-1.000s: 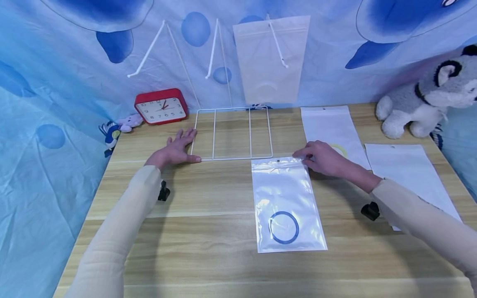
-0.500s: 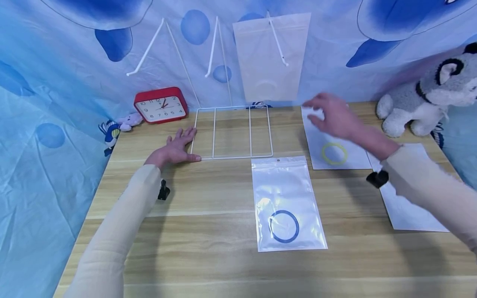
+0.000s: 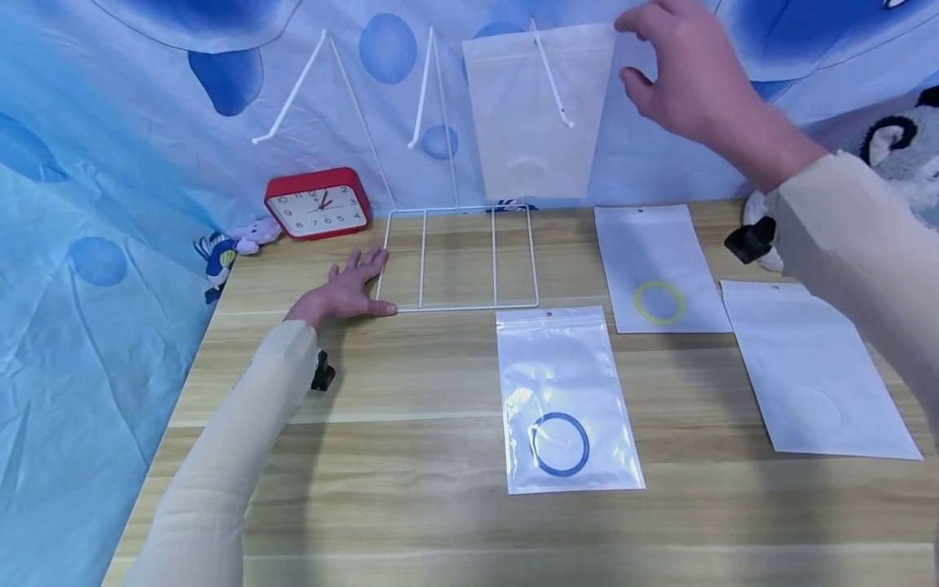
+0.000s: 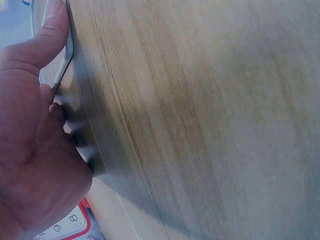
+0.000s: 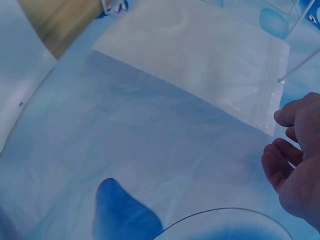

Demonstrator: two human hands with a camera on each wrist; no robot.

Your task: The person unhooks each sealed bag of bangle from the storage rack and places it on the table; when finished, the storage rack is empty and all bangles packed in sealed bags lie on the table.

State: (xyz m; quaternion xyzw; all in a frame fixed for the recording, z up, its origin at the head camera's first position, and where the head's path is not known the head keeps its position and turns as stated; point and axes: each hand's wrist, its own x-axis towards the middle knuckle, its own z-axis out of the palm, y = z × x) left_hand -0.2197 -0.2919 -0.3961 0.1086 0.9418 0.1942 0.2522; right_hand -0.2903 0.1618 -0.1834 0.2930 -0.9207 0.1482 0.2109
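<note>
My left hand (image 3: 345,289) rests with spread fingers at the left side of a white wire display rack (image 3: 477,308); in the left wrist view its thumb (image 4: 52,37) lies along the wire. Raised off the table, my right hand (image 3: 689,73) holds nothing, its fingers loosely bent beside the top right corner of a white zip bag (image 3: 539,163). That bag hangs from the rack's right hook (image 3: 550,77). On the table before the rack lies a zip bag (image 3: 561,359) with a dark blue ring (image 3: 560,444) showing through its front.
Two more white zip bags lie at the right: one bag (image 3: 645,244) with a yellow ring, another bag (image 3: 800,350) with a faint round outline. Two bare hooks (image 3: 297,90) rise left. A red clock (image 3: 319,204) and a plush dog (image 3: 905,171) flank the rack.
My right hand has let go of the top of the blue-ring bag and risen up and back to the hanging bag's corner. My left hand has stayed on the rack.
</note>
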